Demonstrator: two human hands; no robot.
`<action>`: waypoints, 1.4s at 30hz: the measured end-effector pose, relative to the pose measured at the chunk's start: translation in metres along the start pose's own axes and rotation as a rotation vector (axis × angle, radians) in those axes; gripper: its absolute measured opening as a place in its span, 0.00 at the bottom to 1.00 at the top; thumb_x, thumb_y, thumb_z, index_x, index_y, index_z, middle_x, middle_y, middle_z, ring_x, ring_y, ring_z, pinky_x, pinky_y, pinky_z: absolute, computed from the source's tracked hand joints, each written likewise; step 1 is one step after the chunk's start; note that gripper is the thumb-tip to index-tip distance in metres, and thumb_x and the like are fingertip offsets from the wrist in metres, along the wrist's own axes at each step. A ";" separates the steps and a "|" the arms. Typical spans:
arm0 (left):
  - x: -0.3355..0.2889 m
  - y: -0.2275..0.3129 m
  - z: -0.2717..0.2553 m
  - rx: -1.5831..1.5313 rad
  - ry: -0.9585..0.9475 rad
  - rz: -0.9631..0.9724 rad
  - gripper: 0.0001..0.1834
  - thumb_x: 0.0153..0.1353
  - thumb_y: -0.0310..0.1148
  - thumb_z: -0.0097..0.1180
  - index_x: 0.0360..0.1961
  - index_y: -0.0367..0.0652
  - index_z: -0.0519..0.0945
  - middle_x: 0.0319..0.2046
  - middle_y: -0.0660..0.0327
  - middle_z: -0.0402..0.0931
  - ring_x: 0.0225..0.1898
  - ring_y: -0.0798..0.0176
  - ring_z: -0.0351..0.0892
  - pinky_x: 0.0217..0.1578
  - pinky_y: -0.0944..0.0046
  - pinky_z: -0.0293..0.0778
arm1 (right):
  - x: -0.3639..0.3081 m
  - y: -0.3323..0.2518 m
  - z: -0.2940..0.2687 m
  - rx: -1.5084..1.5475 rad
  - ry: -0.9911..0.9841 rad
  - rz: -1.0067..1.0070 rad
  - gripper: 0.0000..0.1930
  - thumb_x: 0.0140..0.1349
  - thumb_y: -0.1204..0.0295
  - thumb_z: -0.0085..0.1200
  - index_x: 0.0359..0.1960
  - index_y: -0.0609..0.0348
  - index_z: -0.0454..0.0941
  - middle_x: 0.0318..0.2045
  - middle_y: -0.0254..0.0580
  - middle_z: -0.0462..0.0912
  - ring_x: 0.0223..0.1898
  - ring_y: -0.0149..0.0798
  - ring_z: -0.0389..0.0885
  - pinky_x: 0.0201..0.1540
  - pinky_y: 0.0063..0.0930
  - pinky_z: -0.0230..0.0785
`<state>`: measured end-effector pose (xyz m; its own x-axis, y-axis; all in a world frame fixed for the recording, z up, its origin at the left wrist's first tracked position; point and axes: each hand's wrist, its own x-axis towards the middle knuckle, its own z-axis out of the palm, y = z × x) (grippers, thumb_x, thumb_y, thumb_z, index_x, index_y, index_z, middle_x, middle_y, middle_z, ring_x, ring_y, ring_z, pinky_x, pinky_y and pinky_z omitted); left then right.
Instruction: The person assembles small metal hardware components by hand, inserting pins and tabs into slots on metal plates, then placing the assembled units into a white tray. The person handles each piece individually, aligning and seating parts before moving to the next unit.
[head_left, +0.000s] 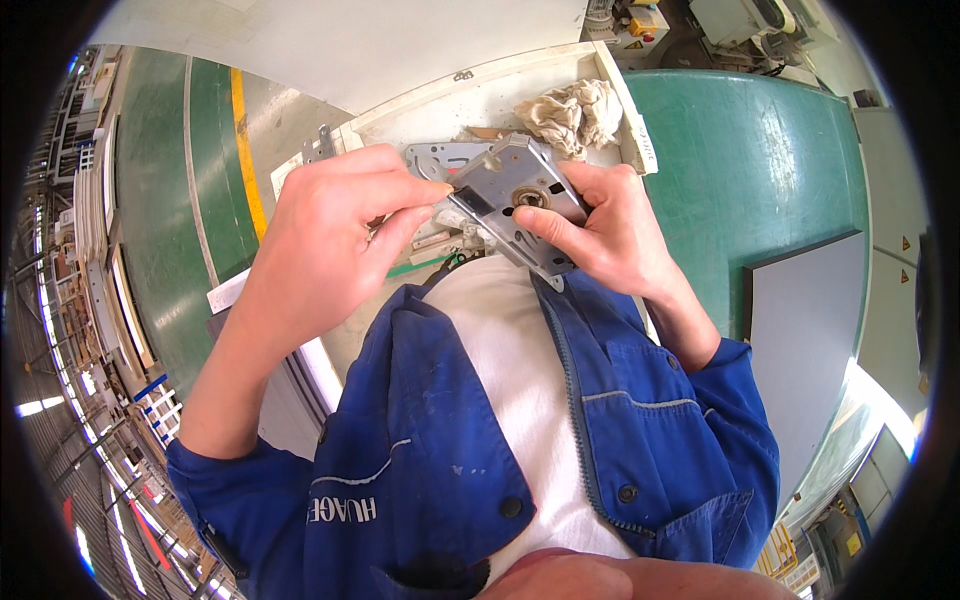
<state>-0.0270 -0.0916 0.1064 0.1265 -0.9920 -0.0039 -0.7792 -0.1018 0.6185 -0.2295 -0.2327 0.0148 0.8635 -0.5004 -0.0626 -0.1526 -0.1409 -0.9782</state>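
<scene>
Head view: brace metal assembly (pixel 507 178), grasped in right fingers (pixel 553 230), and work lightly at edge beside left fingers (pixel 408 191), can't tell their grip.

Desk (pixel 400 124): off-white, scuffed, raised rim along far and right sides. On it: crumpled pale rags (pixel 552 115) at far right; slotted grey metal plate (pixel 432 155) near middle, partly hidden; brown scrap (pixel 487 132) just beyond it; pale loose bits (pixel 442 242) at nearer side, kind unclear.
</scene>
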 end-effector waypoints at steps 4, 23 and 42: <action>0.004 -0.002 -0.003 -0.024 -0.053 -0.017 0.08 0.58 0.20 0.63 0.39 0.36 0.87 0.25 0.55 0.76 0.22 0.57 0.75 0.25 0.62 0.68 | 0.002 0.002 -0.003 -0.013 -0.014 -0.031 0.13 0.62 0.71 0.68 0.30 0.70 0.80 0.17 0.30 0.73 0.23 0.21 0.65 0.22 0.24 0.60; 0.013 -0.004 -0.013 -0.078 -0.218 -0.045 0.10 0.56 0.20 0.63 0.40 0.36 0.88 0.24 0.54 0.77 0.24 0.59 0.74 0.26 0.61 0.67 | 0.009 0.009 -0.019 -0.089 -0.142 -0.218 0.12 0.58 0.70 0.70 0.30 0.67 0.81 0.14 0.42 0.72 0.17 0.29 0.67 0.22 0.29 0.60; -0.023 0.011 -0.019 -0.056 0.030 -0.011 0.12 0.49 0.17 0.68 0.36 0.42 0.89 0.29 0.62 0.80 0.31 0.63 0.80 0.31 0.65 0.73 | 0.013 0.036 -0.004 0.044 0.101 -0.503 0.15 0.53 0.74 0.72 0.42 0.68 0.87 0.32 0.47 0.89 0.32 0.39 0.88 0.37 0.29 0.78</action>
<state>-0.0270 -0.0682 0.1280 0.1536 -0.9881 0.0124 -0.7423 -0.1071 0.6614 -0.2254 -0.2476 -0.0203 0.7738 -0.4601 0.4353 0.2921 -0.3505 -0.8898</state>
